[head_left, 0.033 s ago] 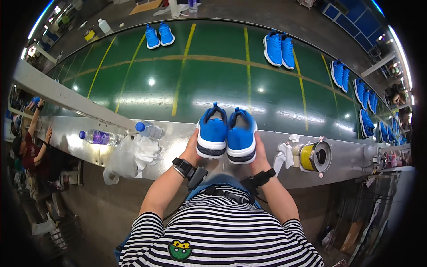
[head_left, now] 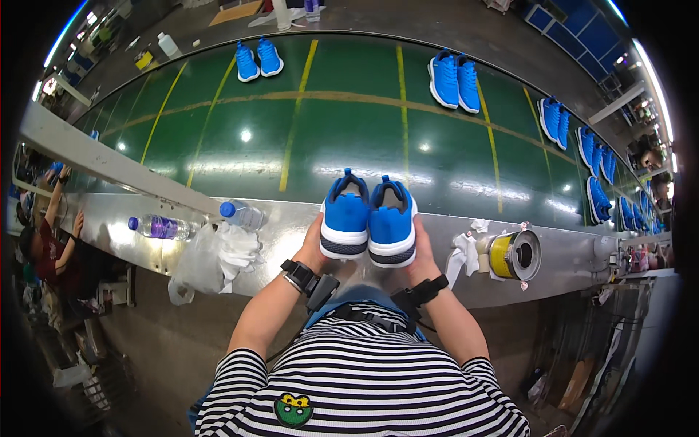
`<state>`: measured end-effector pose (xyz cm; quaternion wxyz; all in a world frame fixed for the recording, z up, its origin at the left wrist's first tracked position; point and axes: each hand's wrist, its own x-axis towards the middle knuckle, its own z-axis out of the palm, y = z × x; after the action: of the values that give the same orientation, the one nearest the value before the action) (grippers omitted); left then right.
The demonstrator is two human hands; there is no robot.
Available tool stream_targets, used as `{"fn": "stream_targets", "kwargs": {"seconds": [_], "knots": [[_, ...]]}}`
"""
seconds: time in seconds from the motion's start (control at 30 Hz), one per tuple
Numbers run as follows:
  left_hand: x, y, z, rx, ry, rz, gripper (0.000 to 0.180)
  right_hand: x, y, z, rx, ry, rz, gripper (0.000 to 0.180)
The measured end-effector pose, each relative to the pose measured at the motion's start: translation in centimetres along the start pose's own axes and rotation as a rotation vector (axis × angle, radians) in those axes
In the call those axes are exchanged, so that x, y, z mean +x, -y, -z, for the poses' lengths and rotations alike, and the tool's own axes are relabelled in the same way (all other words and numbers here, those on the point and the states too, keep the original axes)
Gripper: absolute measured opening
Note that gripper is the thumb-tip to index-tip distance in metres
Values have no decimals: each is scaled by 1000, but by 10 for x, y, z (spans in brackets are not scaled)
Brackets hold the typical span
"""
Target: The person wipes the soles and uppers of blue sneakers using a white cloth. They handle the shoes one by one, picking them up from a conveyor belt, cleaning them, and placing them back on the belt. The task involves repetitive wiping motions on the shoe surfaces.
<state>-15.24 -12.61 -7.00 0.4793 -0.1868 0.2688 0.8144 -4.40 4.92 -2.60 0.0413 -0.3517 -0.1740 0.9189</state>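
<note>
A pair of blue sneakers with white and dark soles is held side by side in front of me, heels toward me. My left hand (head_left: 314, 244) is closed around the outer side of the left sneaker (head_left: 346, 213). On the other side, my right hand (head_left: 423, 255) grips the right sneaker (head_left: 392, 222). Most of my fingers are hidden by the shoes. Both sneakers are above the metal ledge (head_left: 291, 218) at the near edge of the green conveyor belt (head_left: 349, 138).
Along the belt stand more blue sneaker pairs, one at far left (head_left: 259, 60), another at far right (head_left: 453, 81). Bottles (head_left: 162, 226) and a white plastic bag (head_left: 207, 258) lie left on the ledge; a yellow can (head_left: 504, 256) is at right. A post (head_left: 124, 164) crosses the left side, near another person (head_left: 57, 244).
The right sneaker has turned slightly, so its heel now faces me more squarely. Both hands keep their hold, with the pair nearly in the same place.
</note>
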Motion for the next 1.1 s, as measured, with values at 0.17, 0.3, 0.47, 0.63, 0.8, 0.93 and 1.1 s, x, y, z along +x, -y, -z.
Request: {"fn": "stream_targets", "kwargs": {"seconds": [0.17,0.3,0.47,0.63,0.8,0.93,1.1], "knots": [[0,5,5,14,50,-30,48,1,-1,-3,45,72,-57,46],[-6,7,20,129,-88,12,48,9,-5,21,-119,93,-78,45],[-35,25,17,528,-63,-178,59,-4,-13,46,-491,58,87,46],[-44,30,14,655,-67,-117,52,-12,-15,43,-701,87,125,64],[-60,11,35,404,-188,80,46,-25,-6,59,-397,144,14,53],[-64,17,48,360,-143,42,39,-29,-10,73,-244,177,-19,49],[-62,19,52,382,-131,115,31,-30,-5,80,-205,210,-54,48]]}}
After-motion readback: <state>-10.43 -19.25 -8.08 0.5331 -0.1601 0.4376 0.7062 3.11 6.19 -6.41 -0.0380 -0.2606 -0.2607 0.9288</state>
